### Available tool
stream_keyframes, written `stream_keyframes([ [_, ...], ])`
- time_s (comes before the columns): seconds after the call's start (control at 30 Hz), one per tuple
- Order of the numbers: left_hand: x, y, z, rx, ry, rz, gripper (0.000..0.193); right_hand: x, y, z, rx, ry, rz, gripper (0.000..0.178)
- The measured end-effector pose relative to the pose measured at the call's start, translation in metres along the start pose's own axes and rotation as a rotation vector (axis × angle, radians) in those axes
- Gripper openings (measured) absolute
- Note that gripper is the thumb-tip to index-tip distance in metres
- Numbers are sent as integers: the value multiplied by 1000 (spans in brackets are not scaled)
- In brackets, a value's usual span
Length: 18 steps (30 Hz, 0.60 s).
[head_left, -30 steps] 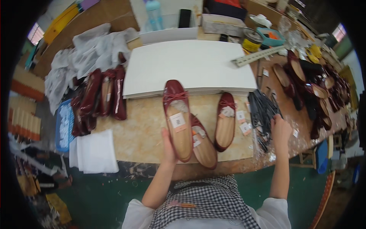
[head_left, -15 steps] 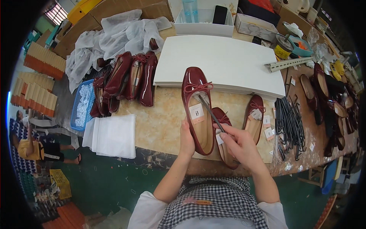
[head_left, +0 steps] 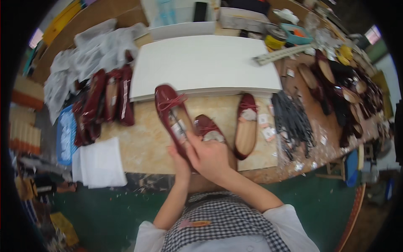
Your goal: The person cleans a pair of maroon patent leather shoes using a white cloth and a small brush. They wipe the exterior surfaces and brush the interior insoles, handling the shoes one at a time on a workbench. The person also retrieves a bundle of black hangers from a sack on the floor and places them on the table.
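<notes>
A glossy dark red ballet flat (head_left: 165, 93) with a bow is held tilted above the table, toe away from me. My left hand (head_left: 180, 166) is closed around its heel end from the left and below. My right hand (head_left: 211, 157) reaches over the heel with its fingers bent into the opening, gripping a thin dark shoe stick (head_left: 181, 125) whose far part runs toward the toe. A white tag (head_left: 177, 131) is inside the shoe. Beneath and to the right lies a matching flat (head_left: 205, 123), partly hidden by my right hand. Another flat (head_left: 247, 132) rests farther right, with paper in its toe.
Red flats (head_left: 126, 94) stand clustered at left beside a blue basket (head_left: 64, 136) and folded white cloths (head_left: 100, 164). A white box (head_left: 205, 63) spans the back. Dark hooked sticks (head_left: 291, 122) are piled at right, near more shoes (head_left: 327, 80).
My right hand has moved down and left, into the shoe's opening, and the stick now lies lower along the shoe. The view has shifted, and the held shoe tilts more to the left.
</notes>
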State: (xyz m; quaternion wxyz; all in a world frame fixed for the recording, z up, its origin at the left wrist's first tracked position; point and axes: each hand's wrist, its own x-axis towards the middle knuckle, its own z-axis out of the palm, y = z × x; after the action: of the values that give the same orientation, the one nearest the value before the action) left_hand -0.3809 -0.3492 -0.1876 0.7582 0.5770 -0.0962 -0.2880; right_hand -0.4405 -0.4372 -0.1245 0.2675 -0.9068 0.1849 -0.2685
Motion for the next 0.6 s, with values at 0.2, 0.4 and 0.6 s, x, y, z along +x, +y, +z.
stream_keyframes([
  [0.2, 7, -8, -31, -141, -60, -276, 75, -5, 24, -56, 591, -245, 138, 28],
  [0.4, 17, 24, -121, 1252, 234, 394, 36, -47, 224, -151, -821, 138, 402, 21],
  [0.6, -7, -14, 9, 946, -350, 42, 74, -45, 256, -158, -900, -70, 472, 21],
])
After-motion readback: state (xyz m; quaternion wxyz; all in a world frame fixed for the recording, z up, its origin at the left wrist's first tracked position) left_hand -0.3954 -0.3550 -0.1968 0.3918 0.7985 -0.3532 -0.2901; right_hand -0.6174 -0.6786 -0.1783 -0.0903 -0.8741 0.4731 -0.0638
